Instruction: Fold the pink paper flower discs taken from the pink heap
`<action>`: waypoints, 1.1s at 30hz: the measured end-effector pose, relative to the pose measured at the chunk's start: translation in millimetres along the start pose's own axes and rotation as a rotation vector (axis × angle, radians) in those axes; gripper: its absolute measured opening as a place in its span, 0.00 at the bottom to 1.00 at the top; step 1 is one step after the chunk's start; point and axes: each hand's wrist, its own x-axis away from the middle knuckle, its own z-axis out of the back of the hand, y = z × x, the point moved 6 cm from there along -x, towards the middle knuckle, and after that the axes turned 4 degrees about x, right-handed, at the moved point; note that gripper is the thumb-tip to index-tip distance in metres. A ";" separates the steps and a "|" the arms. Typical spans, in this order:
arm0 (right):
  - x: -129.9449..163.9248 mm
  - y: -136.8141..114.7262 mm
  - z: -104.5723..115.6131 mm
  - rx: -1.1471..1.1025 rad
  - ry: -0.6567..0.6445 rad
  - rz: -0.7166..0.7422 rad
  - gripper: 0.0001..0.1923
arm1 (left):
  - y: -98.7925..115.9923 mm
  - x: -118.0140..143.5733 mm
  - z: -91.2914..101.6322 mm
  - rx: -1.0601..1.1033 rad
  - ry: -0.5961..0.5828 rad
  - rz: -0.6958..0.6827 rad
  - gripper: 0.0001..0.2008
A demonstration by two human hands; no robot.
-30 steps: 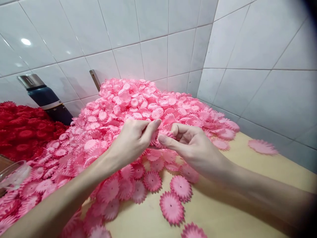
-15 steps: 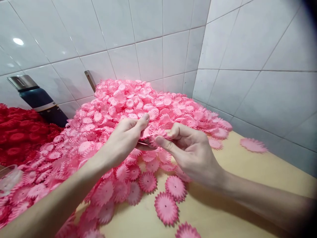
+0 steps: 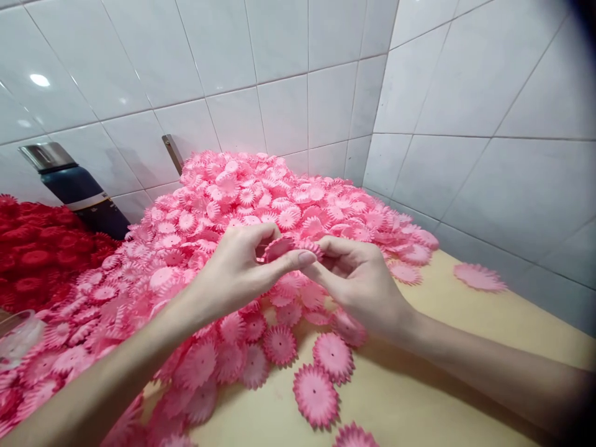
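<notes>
Pink petal discs (image 3: 280, 247) with toothed edges are pinched between my two hands, above the front of a big heap. My left hand (image 3: 254, 257) is closed on them, its thumb stretched across to my right fingertips. My right hand (image 3: 361, 273) is closed too, thumb and index finger gripping the right edge of the discs. How many discs are held is hard to tell, and the inner fingers are partly hidden. Behind and below the hands lies the heap of similar pink petal discs (image 3: 261, 186). Loose discs (image 3: 315, 396) with small centre holes lie on the table nearer to me.
A dark blue bottle (image 3: 88, 195) with a steel cap leans at the left, beside a pile of red petal discs (image 3: 37, 254). Clear plastic (image 3: 21, 338) shows at the left edge. White tiled walls (image 3: 326, 99) meet behind the yellowish table (image 3: 395, 385). One disc (image 3: 479, 277) lies far right.
My left thumb has come down from its raised position and now lies across the discs against my right fingertips. The held discs have tilted. My right hand has barely moved.
</notes>
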 end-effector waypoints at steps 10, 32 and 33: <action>3.9 -6.1 -6.0 0.042 -0.110 -0.067 0.22 | -9.9 3.2 -2.2 0.245 0.172 0.049 0.15; -5.3 7.2 4.3 0.069 0.022 -0.074 0.19 | 5.9 24.2 11.9 0.088 -0.676 0.100 0.04; -3.6 7.8 2.7 0.066 0.020 -0.085 0.22 | 9.4 31.9 4.2 0.038 -0.752 0.102 0.02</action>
